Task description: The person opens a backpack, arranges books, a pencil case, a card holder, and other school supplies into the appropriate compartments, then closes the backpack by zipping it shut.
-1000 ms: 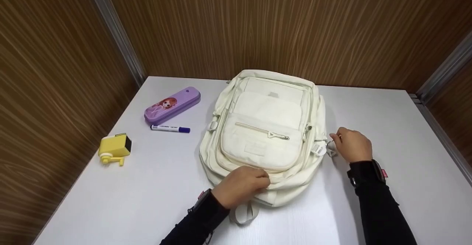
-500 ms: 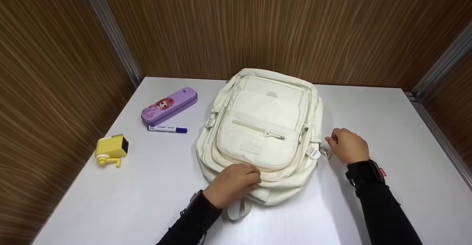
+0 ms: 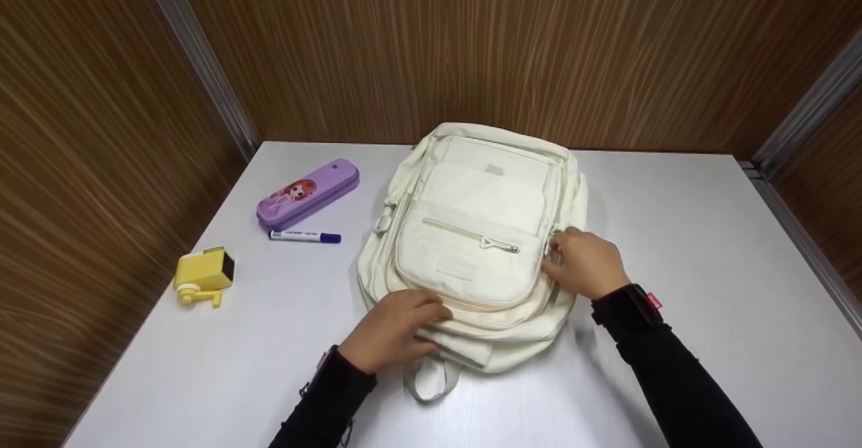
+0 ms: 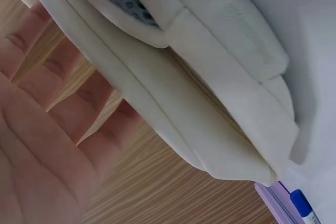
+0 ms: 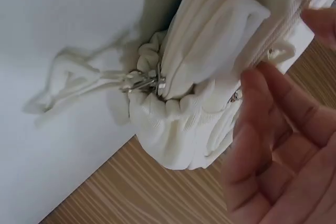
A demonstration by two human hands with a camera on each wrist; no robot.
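Brown wood-grain panels [image 3: 471, 44] stand behind a smooth white tabletop [image 3: 680, 226]. In the head view, a cream fabric backpack [image 3: 481, 192] lies front side up at the middle of the tabletop. The person's left hand [image 3: 394, 330] rests on its near edge; the right hand [image 3: 591, 264] is at its right side, fingers bent, thumb apart. To the left lie a purple oblong pencil case [image 3: 306, 195] with a red-haired figure, a white marker with a blue cap [image 3: 304, 236] just beside it, and a yellow boxy device with a crank [image 3: 204, 271].

In the left wrist view, the left hand is spread along the backpack's edge, gripping nothing.

In the right wrist view, the loosely curled right hand pinches nothing near a zip, while a cream cord pull [image 5: 79, 85] hangs from metal fittings [image 5: 147, 82].
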